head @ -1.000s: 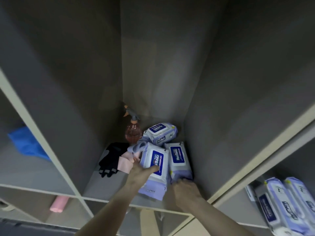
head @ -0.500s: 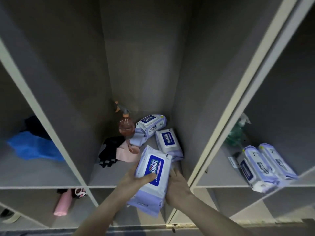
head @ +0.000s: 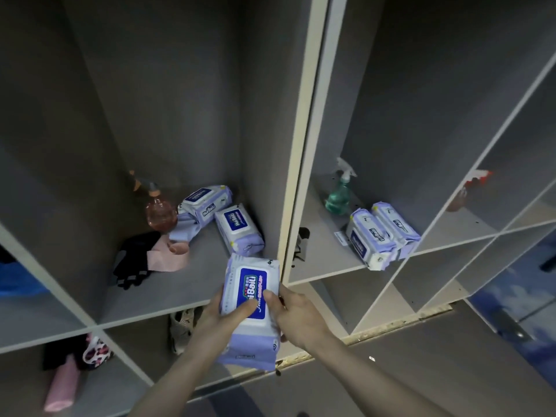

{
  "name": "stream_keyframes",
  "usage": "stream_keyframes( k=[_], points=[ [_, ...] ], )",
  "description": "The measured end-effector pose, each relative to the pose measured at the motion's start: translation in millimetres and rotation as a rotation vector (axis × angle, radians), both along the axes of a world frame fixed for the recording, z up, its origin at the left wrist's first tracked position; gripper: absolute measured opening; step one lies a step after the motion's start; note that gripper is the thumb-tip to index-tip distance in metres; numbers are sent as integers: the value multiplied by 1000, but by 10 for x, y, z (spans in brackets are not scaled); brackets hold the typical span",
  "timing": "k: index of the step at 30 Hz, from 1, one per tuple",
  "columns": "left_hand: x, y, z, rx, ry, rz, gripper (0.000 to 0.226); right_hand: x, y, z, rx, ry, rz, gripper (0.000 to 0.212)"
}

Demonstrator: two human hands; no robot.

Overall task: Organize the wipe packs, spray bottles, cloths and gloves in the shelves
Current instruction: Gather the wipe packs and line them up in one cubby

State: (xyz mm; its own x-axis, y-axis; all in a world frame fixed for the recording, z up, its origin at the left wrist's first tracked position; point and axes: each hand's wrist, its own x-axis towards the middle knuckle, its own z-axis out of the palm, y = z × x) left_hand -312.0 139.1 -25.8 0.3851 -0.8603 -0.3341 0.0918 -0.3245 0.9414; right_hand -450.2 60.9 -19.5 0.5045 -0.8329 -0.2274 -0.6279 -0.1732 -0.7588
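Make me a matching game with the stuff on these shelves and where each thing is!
Things:
1. pink spray bottle
2. green spray bottle
3. held wipe pack
4. black glove

Places:
A. in both hands
B. right compartment, behind two wipe packs
C. left compartment, at the back
D. left compartment, beside a pink cloth

Pairs: 1-C, 2-B, 3-A, 4-D

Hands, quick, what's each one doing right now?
Left hand: grips the wipe pack along its left side.
Right hand: grips the same pack, thumb across its blue label.
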Motion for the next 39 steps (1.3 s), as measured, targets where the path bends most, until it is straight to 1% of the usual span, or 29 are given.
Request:
stream_keyframes(
  k=[2,4,7,9,11,14,15,17,20,22,24,26,27,29,30,31,33,36,39],
  points=[
    [-127,-38,-14,8,10,-15,78,-138,-46,-12,-3,11,-14,48],
    [-287,-97,-36,7,21,-29,82,-300,-131,-20,-12,32,-17,44],
    [-588,-238,-86,1,65,-97,91,-619,-307,-25,-57,98,10,39],
    [-820,-379,-135,-2,93,-170,90,-879,-473,-36,-67,113,19,42],
    [-1083,-574,-167,-16,88,-183,83,-1160,-667,-34,-49,121,34,50],
    [-1506,-922,-162,-34,135,-172,63,-1558,-992,-39,-20,108,42,51],
    [-1608,-1044,-170,-50,138,-159,61,-1658,-1107,-46,-5,87,41,51],
    [-1759,-1286,-191,-86,125,-123,65,-1791,-1352,-127,27,24,55,52],
    [-1800,-1602,-348,-95,115,-28,79,-1827,-1581,-282,85,-92,106,53],
    [-1803,-1807,-369,-77,144,24,83,-1796,-1680,-308,102,-101,143,56],
    [-1796,-2038,-377,-75,136,34,80,-1743,-1818,-304,73,-43,211,66],
    [-1765,-2257,-380,-43,67,52,81,-1686,-1984,-325,35,15,266,81],
    [-1740,-2362,-375,-20,13,60,85,-1654,-2041,-342,31,38,283,87],
    [-1702,-2534,-386,5,-82,47,103,-1587,-2129,-392,17,48,280,99],
    [-1679,-2628,-392,10,-128,23,106,-1550,-2198,-430,-3,36,261,102],
    [-1650,-2728,-424,35,-184,-7,100,-1523,-2289,-474,-20,30,231,102],
    [-1598,-2892,-538,60,-265,-69,80,-1501,-2504,-578,-33,64,203,94],
    [-1535,-3052,-745,82,-212,-131,62,-1517,-2750,-670,-55,188,175,87],
    [-1435,-3111,-857,87,-157,-185,48,-1461,-2831,-706,-77,231,168,85]
  ],
)
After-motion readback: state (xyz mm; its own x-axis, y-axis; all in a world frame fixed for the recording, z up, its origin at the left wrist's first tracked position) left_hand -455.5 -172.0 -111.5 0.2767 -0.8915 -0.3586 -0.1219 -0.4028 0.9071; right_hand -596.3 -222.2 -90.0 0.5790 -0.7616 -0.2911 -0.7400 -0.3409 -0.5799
